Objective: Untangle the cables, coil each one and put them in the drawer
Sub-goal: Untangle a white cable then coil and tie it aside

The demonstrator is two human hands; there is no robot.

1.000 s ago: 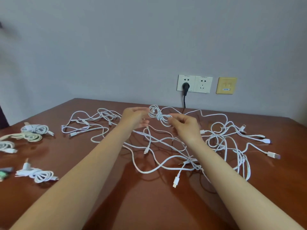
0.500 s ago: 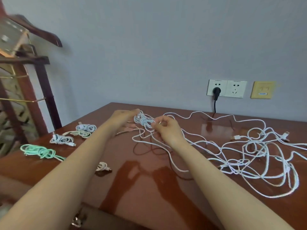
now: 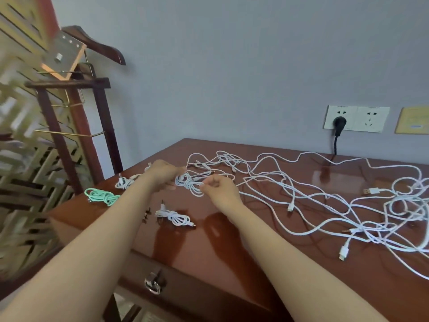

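So: L hand (image 3: pixel 166 174) & R hand (image 3: pixel 219 189), fingers (image 3: pixel 216 182) curled, both pinch one white coil (image 3: pixel 189 183) between them, over left part of desk (image 3: pixel 255 240). Loose tangle (image 3: pixel 301 194) sprawls to the right. Below, drawer (image 3: pixel 185 284) closed.

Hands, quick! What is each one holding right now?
Left hand: curled round the left end of the small white cable coil.
Right hand: pinching the same coil's right end.
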